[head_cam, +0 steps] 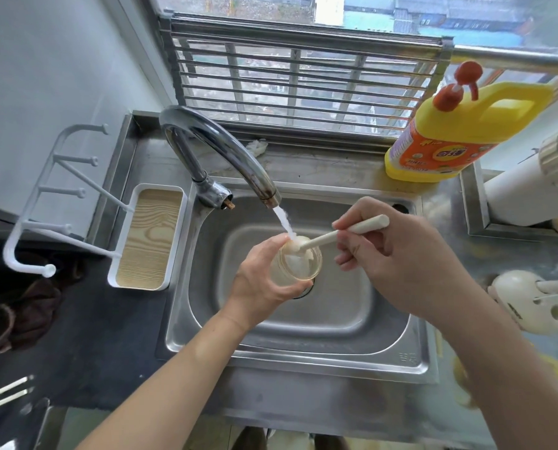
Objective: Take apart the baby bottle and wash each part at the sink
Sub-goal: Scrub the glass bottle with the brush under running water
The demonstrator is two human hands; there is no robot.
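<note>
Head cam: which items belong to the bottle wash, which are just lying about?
In use: bottle, gripped by left hand; brush, held by right hand, head inside the bottle; running tap; sink.
Lying about: detergent jug, peg rack, wood-lined tray, dark cloth.

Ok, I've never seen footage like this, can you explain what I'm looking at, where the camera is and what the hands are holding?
No machine here: a single camera worn on a person's head looks down at their two bare hands over a steel sink. The left hand grips a clear bottle body under water running from the tap. The right hand holds a cream brush whose head is inside the bottle. A yellow soap jug stands behind on the right, a white drying rack on the left.
</note>
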